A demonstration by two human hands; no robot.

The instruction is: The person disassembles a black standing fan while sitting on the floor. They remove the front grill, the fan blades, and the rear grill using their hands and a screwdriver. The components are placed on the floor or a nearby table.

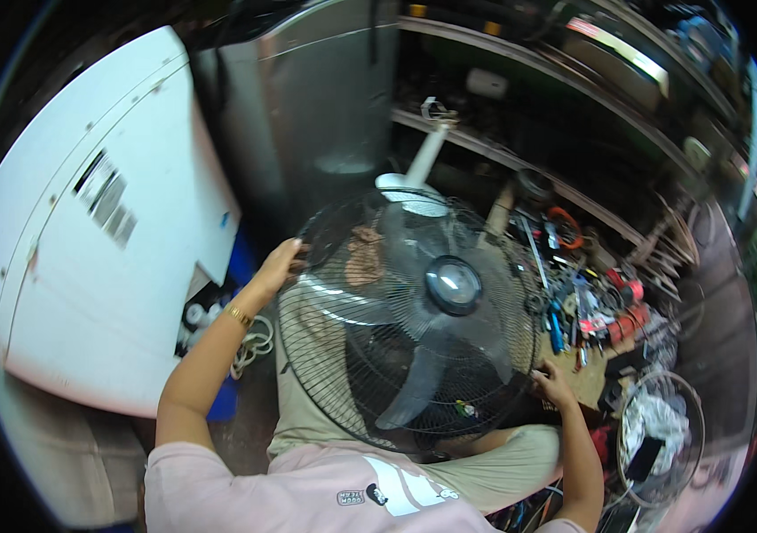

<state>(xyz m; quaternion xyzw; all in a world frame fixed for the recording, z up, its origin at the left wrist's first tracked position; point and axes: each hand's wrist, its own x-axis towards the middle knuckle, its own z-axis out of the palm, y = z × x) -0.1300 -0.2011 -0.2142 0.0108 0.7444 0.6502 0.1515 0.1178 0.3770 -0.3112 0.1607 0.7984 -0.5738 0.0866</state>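
Observation:
A large fan [421,391] with a round black wire guard, see-through grey blades and a dark hub cap rests over my lap, its face turned up. My left hand [282,266], a gold-coloured watch or bracelet at its wrist, is closed on the guard's left rim. On the lower right rim, my right hand [554,384] has its fingers bent around the wire edge. The guard hides part of both hands' fingertips. Just beyond the far rim, a white pole with a rounded white end [424,164] leans toward the shelves.
A big white appliance [103,222] stands at the left, beside a grey metal cabinet [325,98]. Dark shelves [520,164] run along the back. Hand tools [587,306] lie heaped at the right, near a round wire basket [701,426] with white cloth inside. Cord [254,346] hangs at the left.

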